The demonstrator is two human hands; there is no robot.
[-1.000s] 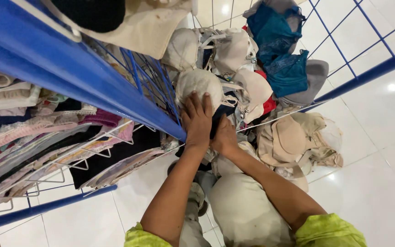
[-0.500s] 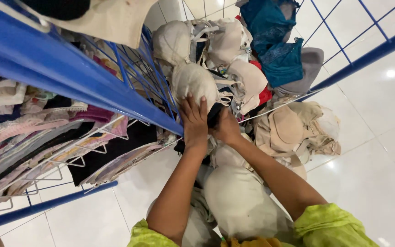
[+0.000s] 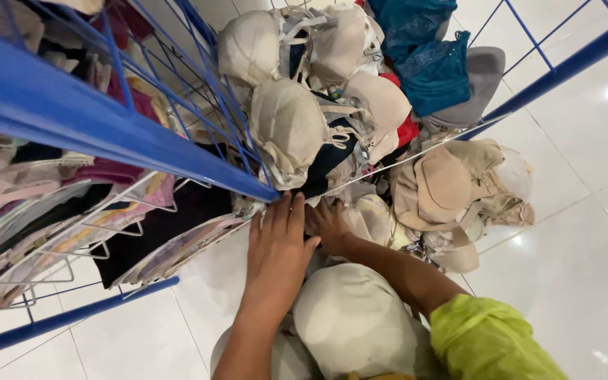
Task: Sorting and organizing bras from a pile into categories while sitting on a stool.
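Head view, looking down at blue wire bin (image 3: 107,130) heaped with bras.

Change since a second ago: both hands lower in view, drawn back from the heap to bin's near corner; camera closer, pile fills more of view.

Left hand (image 3: 276,243) flat, fingers spread, no grip, touching corner edge.

Right hand (image 3: 328,225), at 3 o'clock of left, fingers buried in bras; grip cannot tell.

Beige bra cup (image 3: 290,127) hangs at 12 o'clock, untouched.

Teal bras (image 3: 427,60) at 1 o'clock.

Large beige cup (image 3: 353,324) below the hands, at 6 o'clock.

Yellow-green sleeve (image 3: 487,341) on right arm.

Reading: hands have left upper heap, now in lower pile.
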